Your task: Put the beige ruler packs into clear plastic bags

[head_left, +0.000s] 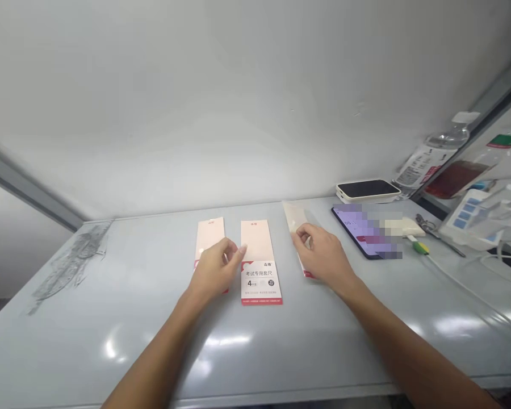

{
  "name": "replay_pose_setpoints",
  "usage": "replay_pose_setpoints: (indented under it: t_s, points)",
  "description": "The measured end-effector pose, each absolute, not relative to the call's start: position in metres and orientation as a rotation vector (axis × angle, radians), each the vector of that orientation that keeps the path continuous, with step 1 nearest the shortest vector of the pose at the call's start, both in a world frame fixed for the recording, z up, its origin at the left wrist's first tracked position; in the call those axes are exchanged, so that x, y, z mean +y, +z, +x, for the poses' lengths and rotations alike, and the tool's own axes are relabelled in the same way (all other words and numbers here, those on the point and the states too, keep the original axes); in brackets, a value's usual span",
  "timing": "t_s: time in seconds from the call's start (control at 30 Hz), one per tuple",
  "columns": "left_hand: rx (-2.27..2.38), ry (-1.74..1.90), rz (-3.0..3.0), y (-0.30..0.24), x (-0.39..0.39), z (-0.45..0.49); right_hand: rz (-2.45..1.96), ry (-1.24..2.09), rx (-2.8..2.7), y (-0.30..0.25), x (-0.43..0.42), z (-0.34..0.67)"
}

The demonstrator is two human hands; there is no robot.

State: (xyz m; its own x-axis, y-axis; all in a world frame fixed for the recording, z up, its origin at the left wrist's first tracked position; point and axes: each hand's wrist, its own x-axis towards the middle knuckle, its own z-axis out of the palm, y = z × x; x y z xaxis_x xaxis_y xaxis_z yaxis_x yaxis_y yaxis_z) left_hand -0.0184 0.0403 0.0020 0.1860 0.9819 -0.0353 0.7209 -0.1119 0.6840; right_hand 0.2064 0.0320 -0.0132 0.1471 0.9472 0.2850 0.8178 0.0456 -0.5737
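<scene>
Three flat pale-pink packets lie on the grey table, each with a red-trimmed white card at its lower end. The middle one, an exam ruler set in a sleeve, lies straight and untouched, though my left hand's fingertips come close to its left edge. My left hand hovers over the left packet, hiding its lower half. My right hand has its fingers on the right packet, which lies tilted and is partly hidden beneath the hand.
Beyond the packets at the right lie a phone with a blurred screen, a white-and-black device, scissors and a plastic bottle. A white cable runs along the right side. A grey smudged patch marks the table's left part.
</scene>
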Motion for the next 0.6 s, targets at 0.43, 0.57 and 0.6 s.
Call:
replay_pose_setpoints:
  t_s: [0.43, 0.57, 0.6]
  points:
    - [0.843, 0.903, 1.050, -0.008, 0.026, 0.004, -0.878, 0.349, -2.076, -0.011, 0.006, 0.166]
    - [1.027, 1.043, 1.045, -0.002, 0.028, 0.003, -1.022, 0.271, -1.840, -0.012, 0.006, 0.166]
    - [1.027, 1.053, 1.049, 0.000, 0.028, 0.003, -1.140, 0.287, -1.707, -0.012, 0.008, 0.168]
